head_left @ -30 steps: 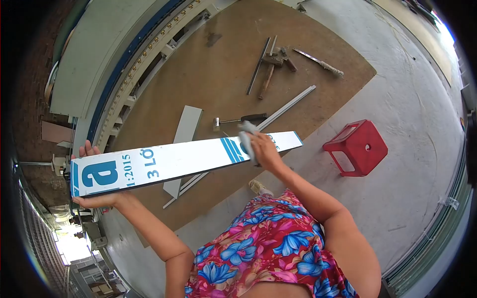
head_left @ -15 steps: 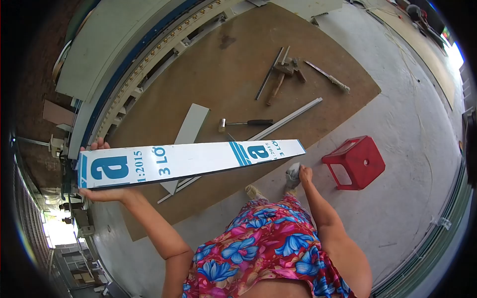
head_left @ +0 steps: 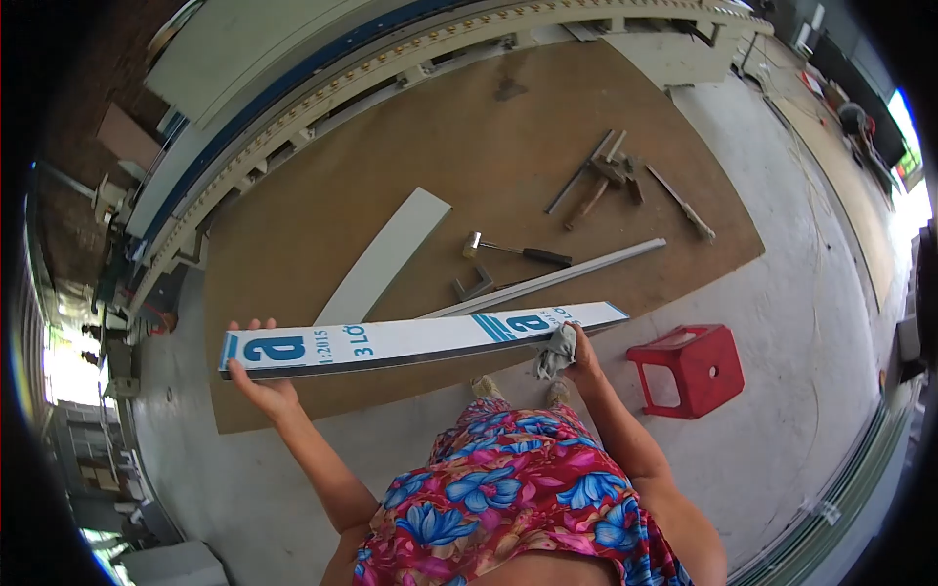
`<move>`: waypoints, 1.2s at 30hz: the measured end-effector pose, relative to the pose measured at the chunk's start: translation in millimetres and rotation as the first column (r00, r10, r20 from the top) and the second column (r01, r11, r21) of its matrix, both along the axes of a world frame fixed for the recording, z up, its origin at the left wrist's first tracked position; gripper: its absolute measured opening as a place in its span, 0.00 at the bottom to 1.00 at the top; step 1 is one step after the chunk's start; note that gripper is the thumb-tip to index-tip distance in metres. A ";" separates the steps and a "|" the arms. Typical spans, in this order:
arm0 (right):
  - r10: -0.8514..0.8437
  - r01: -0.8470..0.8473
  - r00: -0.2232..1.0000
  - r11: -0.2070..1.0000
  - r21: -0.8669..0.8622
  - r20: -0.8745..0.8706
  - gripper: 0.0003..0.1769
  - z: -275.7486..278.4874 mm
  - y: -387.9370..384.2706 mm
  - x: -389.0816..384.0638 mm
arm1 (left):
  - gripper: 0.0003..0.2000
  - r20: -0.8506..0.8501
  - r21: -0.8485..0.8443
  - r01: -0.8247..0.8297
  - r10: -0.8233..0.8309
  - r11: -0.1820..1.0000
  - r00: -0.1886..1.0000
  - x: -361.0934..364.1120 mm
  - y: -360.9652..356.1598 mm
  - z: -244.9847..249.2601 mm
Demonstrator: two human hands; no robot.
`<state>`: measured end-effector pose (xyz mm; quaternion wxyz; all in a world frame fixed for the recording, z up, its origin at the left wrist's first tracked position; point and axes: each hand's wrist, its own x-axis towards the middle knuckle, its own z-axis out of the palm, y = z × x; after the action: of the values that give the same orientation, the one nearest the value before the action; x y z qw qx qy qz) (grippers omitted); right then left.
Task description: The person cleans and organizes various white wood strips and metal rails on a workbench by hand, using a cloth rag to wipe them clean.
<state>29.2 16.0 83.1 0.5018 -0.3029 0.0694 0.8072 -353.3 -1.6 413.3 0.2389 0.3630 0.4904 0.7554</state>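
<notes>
A long, straight bar (head_left: 420, 338) is held up in front of me, with white film printed in blue on its upper face and a dark near side. My left hand (head_left: 264, 389) grips its left end, the thumb on the near side and the fingertips showing beyond the far edge. In my right hand (head_left: 584, 359) is a crumpled grey rag (head_left: 555, 355), bunched against the bar's near edge towards the right end. Parts of the right fingers are hidden by the rag.
On the brown board (head_left: 322, 225) lie a flat pale strip (head_left: 386, 254), a hammer (head_left: 518, 250), a metal angle piece (head_left: 476, 285), a thin pale profile (head_left: 576, 271), a mallet (head_left: 589, 201) and a brush-like tool (head_left: 684, 205). A red stool (head_left: 699, 376) stands right; a large machine (head_left: 322, 112) runs behind.
My right hand has brought the rag up to the bar's near edge. The bar's left end has shifted right and down in view. The camera view has also shifted.
</notes>
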 end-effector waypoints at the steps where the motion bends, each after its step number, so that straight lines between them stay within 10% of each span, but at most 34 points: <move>1: -0.029 0.029 0.999 0.999 -0.018 0.033 0.19 0.8 1.8 -5.9 | 0.29 0.077 0.000 0.009 -0.009 1.000 0.997 -14.7 -7.0 -13.6; 10: 0.173 -0.210 0.748 0.978 -0.019 0.641 0.18 38.3 101.8 -74.3 | 0.28 0.605 -0.091 -0.173 0.193 0.981 0.773 -136.5 -101.6 -142.1; 19: 0.334 -0.385 0.194 0.891 -0.241 0.923 0.23 73.9 210.9 -217.0 | 0.32 0.782 -0.246 -0.485 0.467 0.839 0.413 -185.5 -123.4 -208.5; 27: 0.309 -0.676 0.160 0.727 -0.124 0.938 0.23 66.1 211.1 -286.9 | 0.38 0.650 -0.345 -0.527 0.603 0.777 0.462 -205.5 -73.6 -209.1; 36: 0.453 -0.596 0.136 0.748 -0.292 0.881 0.20 7.0 148.0 -224.4 | 0.40 0.644 -0.503 -0.474 0.679 0.723 0.352 -230.3 -44.5 -232.0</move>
<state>-195.2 164.0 90.0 0.1531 -0.6689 -0.3848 0.6173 -583.6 -46.1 181.3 0.1874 -0.2422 0.5084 0.8048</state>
